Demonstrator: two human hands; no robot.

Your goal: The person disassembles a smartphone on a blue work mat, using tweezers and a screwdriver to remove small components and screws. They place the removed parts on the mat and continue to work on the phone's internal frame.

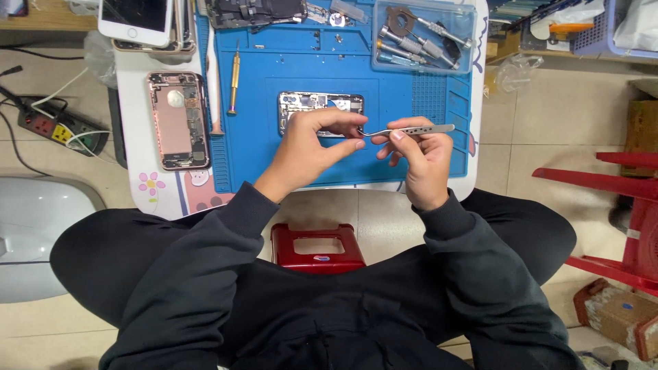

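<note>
My left hand rests over an opened phone body lying on a blue work mat, its thumb and forefinger pinched near the tip of the tweezers. My right hand grips silver tweezers, whose curved tip points left toward the left fingers. Whether a small part sits between the tweezer tips is too small to tell.
A rose-gold opened phone shell lies left of the mat. A yellow-handled screwdriver sits on the mat. A clear box of tools stands at the back right. Phones, a power strip, red stools surround the small table.
</note>
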